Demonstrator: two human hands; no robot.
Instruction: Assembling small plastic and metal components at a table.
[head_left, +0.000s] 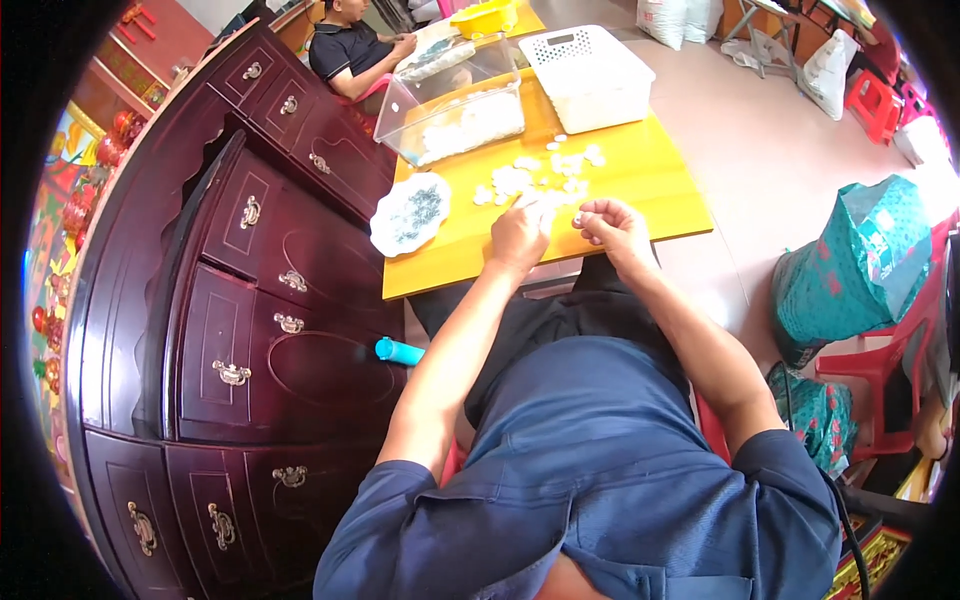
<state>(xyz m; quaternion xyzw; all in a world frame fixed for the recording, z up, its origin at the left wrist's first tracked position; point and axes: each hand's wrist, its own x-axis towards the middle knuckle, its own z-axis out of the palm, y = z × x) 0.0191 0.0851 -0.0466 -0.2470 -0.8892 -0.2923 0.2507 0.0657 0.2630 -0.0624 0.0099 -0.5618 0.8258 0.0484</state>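
Both my hands are over the near edge of a yellow table (660, 190). My left hand (520, 235) is closed, its fingertips bunched beside a scatter of small white pieces (512, 180); what it holds, if anything, is too bright to make out. A little to its right, my right hand (616, 232) pinches a small white piece (578, 220) between thumb and forefinger. Left of my hands lies a white scalloped plate (381, 226) holding a heap of small dark, thin bits, too fine to name.
Farther back stand a clear plastic box (392, 128) and a white basket (612, 106), both with white contents. Dark wooden drawers (300, 370) flank the left side, with a turquoise bottle (398, 351) nearby. A person (350, 50) sits across the table. Teal bags (850, 265) stand right.
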